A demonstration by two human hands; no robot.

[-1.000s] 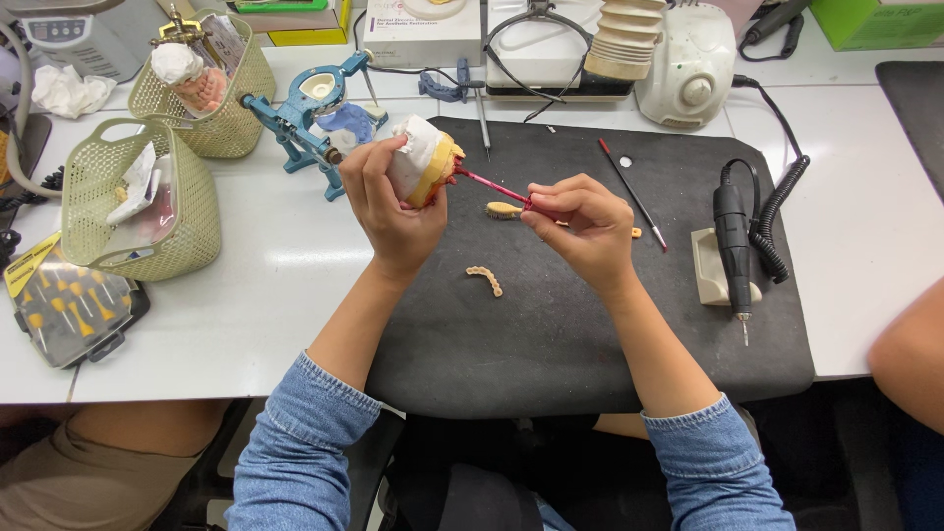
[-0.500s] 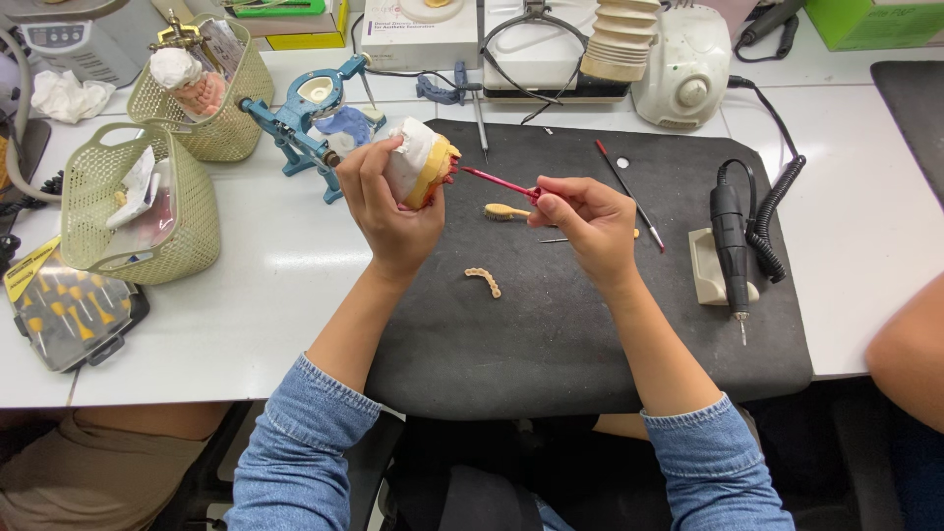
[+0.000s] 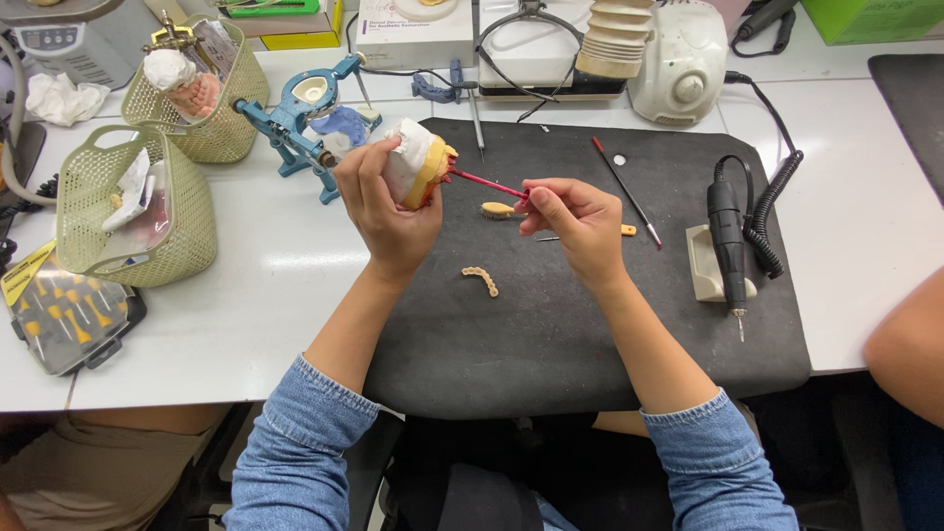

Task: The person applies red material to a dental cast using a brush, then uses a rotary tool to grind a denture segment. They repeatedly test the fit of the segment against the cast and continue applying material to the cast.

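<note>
My left hand point(image 3: 383, 202) grips a white plaster dental cast with a yellow and pink base point(image 3: 417, 163), held up above the black mat point(image 3: 590, 344). My right hand point(image 3: 575, 221) pinches a thin red-handled tool point(image 3: 489, 183) whose tip touches the cast's right side. On the mat below the hands lies a small curved row of tan teeth point(image 3: 482, 280). A second tan piece point(image 3: 497, 209) rests on the mat between the hands.
A blue dental articulator point(image 3: 295, 123) stands left of the cast. Two yellow-green baskets point(image 3: 133, 211) and a case of small bits point(image 3: 64, 315) sit at the left. A black handpiece on a stand point(image 3: 726, 241) and a long thin tool point(image 3: 626, 192) lie right. Another person's arm point(image 3: 910, 344) is at the right edge.
Both hands have shifted slightly; the red tool's tip stays at the cast. Nothing was picked up or put down.
</note>
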